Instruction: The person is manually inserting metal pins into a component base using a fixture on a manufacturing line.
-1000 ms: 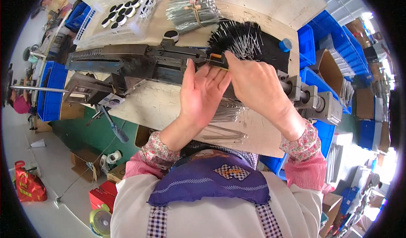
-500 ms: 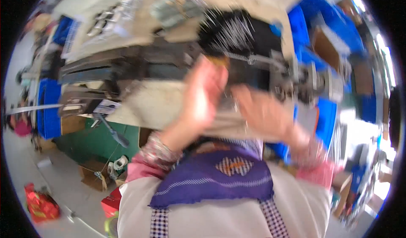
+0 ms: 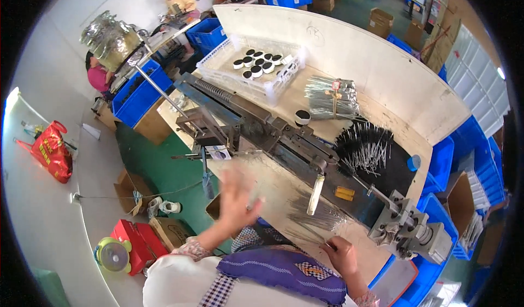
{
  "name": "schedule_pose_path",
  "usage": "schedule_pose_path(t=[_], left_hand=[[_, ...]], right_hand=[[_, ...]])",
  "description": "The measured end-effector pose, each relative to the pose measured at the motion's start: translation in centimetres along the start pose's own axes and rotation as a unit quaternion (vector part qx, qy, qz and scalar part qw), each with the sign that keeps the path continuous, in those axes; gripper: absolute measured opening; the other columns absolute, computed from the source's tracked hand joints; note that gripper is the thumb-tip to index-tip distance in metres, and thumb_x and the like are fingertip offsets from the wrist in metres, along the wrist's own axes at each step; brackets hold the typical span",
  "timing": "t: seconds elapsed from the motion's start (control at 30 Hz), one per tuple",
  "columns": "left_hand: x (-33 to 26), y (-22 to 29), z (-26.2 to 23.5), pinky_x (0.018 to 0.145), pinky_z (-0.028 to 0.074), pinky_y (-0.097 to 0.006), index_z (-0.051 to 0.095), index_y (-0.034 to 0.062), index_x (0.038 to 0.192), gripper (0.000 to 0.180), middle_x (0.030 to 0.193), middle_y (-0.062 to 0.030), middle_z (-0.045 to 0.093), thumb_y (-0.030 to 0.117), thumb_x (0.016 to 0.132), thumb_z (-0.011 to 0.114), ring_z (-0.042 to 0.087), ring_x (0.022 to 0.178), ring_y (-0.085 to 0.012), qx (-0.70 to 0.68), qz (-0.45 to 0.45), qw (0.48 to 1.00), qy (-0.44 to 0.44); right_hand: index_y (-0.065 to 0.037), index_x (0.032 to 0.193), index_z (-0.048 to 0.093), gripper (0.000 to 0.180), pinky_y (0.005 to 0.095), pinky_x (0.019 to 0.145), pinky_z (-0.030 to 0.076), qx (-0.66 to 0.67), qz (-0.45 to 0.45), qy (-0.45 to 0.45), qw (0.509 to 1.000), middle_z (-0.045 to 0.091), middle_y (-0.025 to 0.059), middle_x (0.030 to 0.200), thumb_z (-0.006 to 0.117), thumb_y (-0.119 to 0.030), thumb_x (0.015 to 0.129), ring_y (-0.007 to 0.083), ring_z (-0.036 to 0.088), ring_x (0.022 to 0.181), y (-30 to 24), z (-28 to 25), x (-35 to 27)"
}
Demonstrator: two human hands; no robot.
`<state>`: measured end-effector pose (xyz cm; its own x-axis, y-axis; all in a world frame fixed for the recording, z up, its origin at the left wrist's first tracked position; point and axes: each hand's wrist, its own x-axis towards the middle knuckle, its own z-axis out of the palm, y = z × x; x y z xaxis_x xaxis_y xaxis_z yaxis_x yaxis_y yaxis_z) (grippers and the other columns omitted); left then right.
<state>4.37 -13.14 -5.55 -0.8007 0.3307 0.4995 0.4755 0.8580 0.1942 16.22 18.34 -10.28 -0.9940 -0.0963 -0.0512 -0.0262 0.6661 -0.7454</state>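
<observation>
My left hand [image 3: 236,200], blurred by motion, is raised over the near edge of the workbench with its fingers stretched up and the thumb apart. I see nothing held in it. Close beside it hangs a blue-grey lever handle [image 3: 207,184] of the long metal machine [image 3: 256,122]. At the bench's front edge, my right hand [image 3: 343,257] pinches the end of a thin metal wire [image 3: 308,229]. Loose thin wires [image 3: 322,215] lie on the bench just beyond that hand. A pale bar [image 3: 315,195] sticks out from the machine towards me.
Behind the machine are a clear plastic crate [image 3: 267,91] with black-and-white round pieces, a bundle of wires [image 3: 331,97] and a pile of black bristle brushes [image 3: 363,146]. A metal chuck unit [image 3: 412,228] stands right. Blue bins [image 3: 439,165] flank the bench. Other people sit far left.
The view has turned and tilted, showing more of the room. My hands, formerly close together before the machine, are now apart: left hand over the bench edge, right hand on a wire.
</observation>
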Motion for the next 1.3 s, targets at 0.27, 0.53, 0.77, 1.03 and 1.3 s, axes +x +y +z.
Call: schedule_pose_path(t=[0.27, 0.53, 0.77, 1.03, 1.3], left_hand=[[-3.3, -12.9, -6.5, 0.092, 0.045, -0.047, 0.019, 0.0052, 0.148, 0.08, 0.113, -0.0227, 0.061, 0.013, 0.081, 0.064, 0.06, 0.1, -0.0381, 0.101, -0.551, 0.824, -0.079], [2.5, 3.1, -4.1, 0.11, 0.028, -0.041, 0.029, 0.0017, 0.145, 0.072, 0.14, -0.0175, 0.046, 0.013, 0.084, 0.066, 0.039, 0.134, -0.0324, -0.303, -0.012, 0.943, -0.136], [6.3, 11.8, -0.8, 0.074, 0.051, -0.04, 0.05, 0.0053, 0.12, 0.028, 0.107, -0.0187, 0.059, 0.012, 0.092, 0.052, 0.064, 0.086, -0.0318, -0.503, 0.138, 0.699, -0.488], [4.1, 6.7, 1.9, 0.07, 0.048, -0.027, 0.053, 0.0036, 0.093, 0.022, 0.098, -0.0051, 0.047, 0.019, 0.101, 0.04, 0.05, 0.08, -0.012, -0.603, -0.109, 0.724, -0.316], [10.8, 7.8, -6.1, 0.035, 0.026, -0.023, 0.045, 0.0116, 0.097, 0.007, 0.084, 0.0001, 0.043, 0.018, 0.1, 0.043, 0.033, 0.038, -0.0052, -0.954, -0.121, 0.247, -0.115]], right_hand=[[-0.001, 0.081, 0.056, 0.012, 0.0301, 0.05, 0.04, 0.125, 0.099, 0.13, 0.979, 0.053, 0.007, 0.065, 0.068, -0.006, 0.082, 0.0145, 0.049, 0.055, -2.7, -2.9, -1.9], [-0.002, 0.076, 0.054, 0.014, 0.0325, 0.049, 0.039, -0.166, -0.108, 0.178, 0.964, 0.051, 0.0101, 0.063, 0.068, -0.004, 0.078, 0.0226, 0.052, 0.054, -6.1, -11.8, -2.0], [-0.006, 0.08, 0.06, 0.016, 0.0345, 0.053, 0.048, -0.194, -0.324, 0.024, 0.926, 0.057, 0.0074, 0.068, 0.069, -0.004, 0.066, 0.0261, 0.059, 0.062, -13.8, -13.1, 3.4], [-0.005, 0.092, 0.064, 0.022, 0.0358, 0.067, 0.052, -0.192, -0.178, 0.22, 0.94, 0.059, 0.0107, 0.086, 0.06, -0.001, 0.071, 0.028, 0.062, 0.079, -6.9, -12.5, 8.0], [-0.005, 0.091, 0.06, 0.018, 0.0322, 0.064, 0.052, -0.347, -0.213, 0.164, 0.899, 0.054, 0.0058, 0.079, 0.06, -0.006, 0.074, 0.0224, 0.058, 0.081, -7.1, -11.7, 10.7]])
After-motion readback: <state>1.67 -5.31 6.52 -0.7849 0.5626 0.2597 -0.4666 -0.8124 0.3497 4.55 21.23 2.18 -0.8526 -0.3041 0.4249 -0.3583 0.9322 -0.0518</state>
